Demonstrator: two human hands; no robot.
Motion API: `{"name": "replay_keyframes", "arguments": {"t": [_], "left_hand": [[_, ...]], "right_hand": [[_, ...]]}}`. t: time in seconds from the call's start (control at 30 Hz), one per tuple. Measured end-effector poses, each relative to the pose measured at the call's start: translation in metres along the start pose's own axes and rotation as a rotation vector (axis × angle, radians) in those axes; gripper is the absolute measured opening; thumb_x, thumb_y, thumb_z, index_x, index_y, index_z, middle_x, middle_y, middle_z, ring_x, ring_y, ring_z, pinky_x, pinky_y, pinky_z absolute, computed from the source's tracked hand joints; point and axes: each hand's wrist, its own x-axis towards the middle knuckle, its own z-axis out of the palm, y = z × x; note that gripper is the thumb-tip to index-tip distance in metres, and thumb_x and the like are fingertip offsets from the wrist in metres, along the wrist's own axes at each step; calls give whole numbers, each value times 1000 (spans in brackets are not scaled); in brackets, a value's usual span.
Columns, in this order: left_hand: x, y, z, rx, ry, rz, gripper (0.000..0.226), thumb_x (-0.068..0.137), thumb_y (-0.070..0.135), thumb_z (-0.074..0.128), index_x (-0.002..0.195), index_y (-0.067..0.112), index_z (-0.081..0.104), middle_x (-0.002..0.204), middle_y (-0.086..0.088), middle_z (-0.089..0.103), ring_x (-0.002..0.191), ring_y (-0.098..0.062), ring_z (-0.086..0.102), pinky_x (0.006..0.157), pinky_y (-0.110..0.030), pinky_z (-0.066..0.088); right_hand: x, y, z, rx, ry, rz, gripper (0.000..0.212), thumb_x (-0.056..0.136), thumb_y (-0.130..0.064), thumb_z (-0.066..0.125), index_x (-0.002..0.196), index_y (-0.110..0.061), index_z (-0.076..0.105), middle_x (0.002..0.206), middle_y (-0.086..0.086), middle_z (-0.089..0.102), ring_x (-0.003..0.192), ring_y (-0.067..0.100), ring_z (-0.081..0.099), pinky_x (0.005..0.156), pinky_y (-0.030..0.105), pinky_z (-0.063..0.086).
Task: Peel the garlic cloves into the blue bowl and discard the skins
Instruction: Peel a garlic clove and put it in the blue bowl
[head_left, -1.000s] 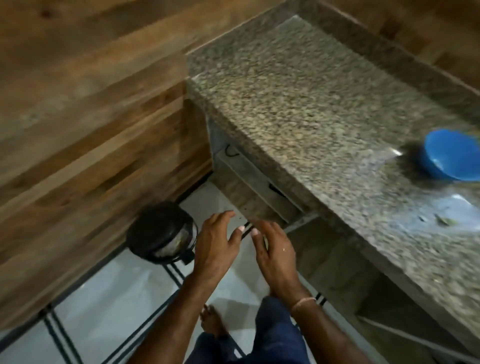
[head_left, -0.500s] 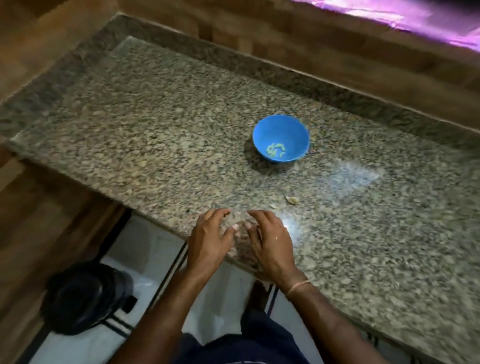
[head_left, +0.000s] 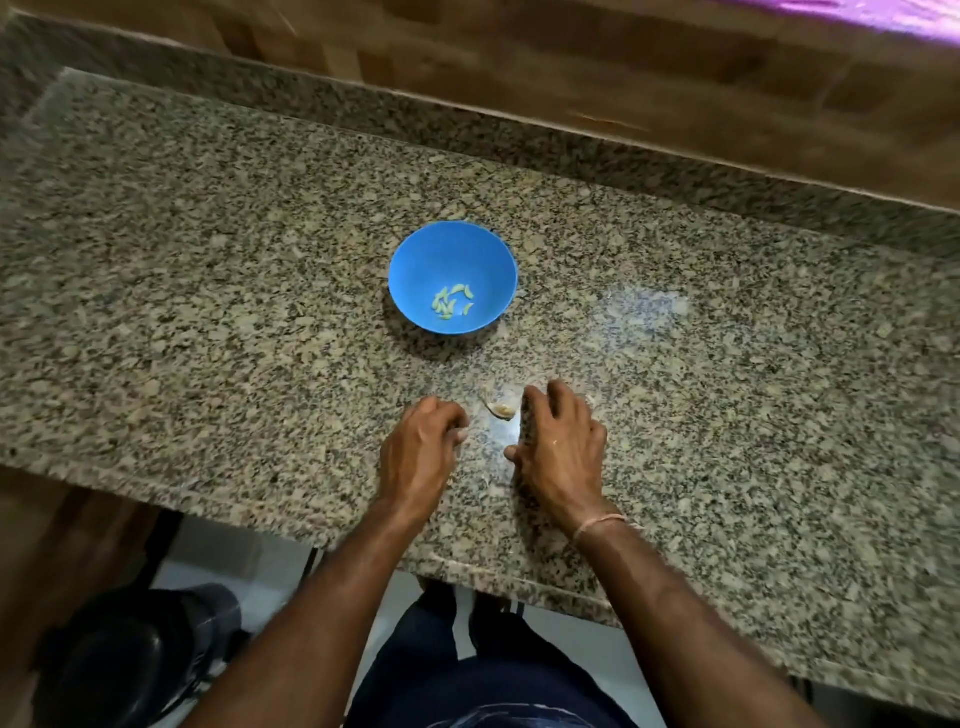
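Left hand (head_left: 421, 447) curled on granite counter (head_left: 208, 312), grasp cannot tell; right hand (head_left: 563, 441) loosely arched, empty, just beside garlic scrap (head_left: 501, 410); peeled cloves (head_left: 451, 302) inside blue bowl (head_left: 415, 260); risk: light scrap skids from fingertips, lost against speckled stone.

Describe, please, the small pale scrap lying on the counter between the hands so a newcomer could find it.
On the speckled granite counter, find the blue bowl near the middle. Come toward the person to the gap between the left hand and the right hand. The garlic piece lies there, pale and alone on bare stone, unlike the greenish cloves inside the bowl.
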Motion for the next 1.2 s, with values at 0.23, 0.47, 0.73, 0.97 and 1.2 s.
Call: {"name": "replay_keyframes", "arguments": {"t": [0.23, 0.47, 0.73, 0.97, 1.2], "left_hand": [[42, 26, -32, -121, 218, -13, 4, 97, 24, 65, 100, 23, 68, 99, 12, 63, 87, -10, 56, 59, -18, 33], [120, 38, -55, -5, 244, -48, 24, 97, 18, 71, 121, 22, 72, 116, 3, 72, 99, -8, 52, 71, -23, 35], [44, 29, -11, -46, 4, 330, 34, 95, 26, 74, 128, 23, 66, 117, 4, 60, 103, -12, 54, 78, -29, 50], [40, 30, 21, -91, -69, 205, 21, 94, 24, 75, 116, 25, 73, 102, 13, 63, 93, -9, 59, 74, -28, 51], [24, 58, 8, -1342, -285, -555, 33, 95, 9, 68, 128, 10, 68, 100, 0, 78, 82, -8, 69, 63, -19, 52]], "right_hand": [[6, -3, 9, -31, 40, 56, 86, 80, -20, 87, 151, -24, 39, 162, 11, 31, 145, 30, 32, 110, 53, 33], [6, -4, 10, 5, 56, 82, 87, 78, -20, 88, 149, -26, 39, 162, 8, 32, 145, 28, 30, 110, 52, 32], [3, -5, 3, 94, 71, 104, 84, 82, -28, 86, 152, -28, 40, 165, 2, 30, 148, 23, 30, 115, 46, 26], [1, 0, 0, 176, 66, 80, 82, 85, -32, 83, 155, -30, 39, 167, -1, 28, 151, 20, 25, 121, 46, 22], [-13, 18, -23, 1058, 107, 133, 39, 93, -14, 77, 129, -26, 70, 131, -10, 68, 117, 7, 66, 99, 34, 59]]}}
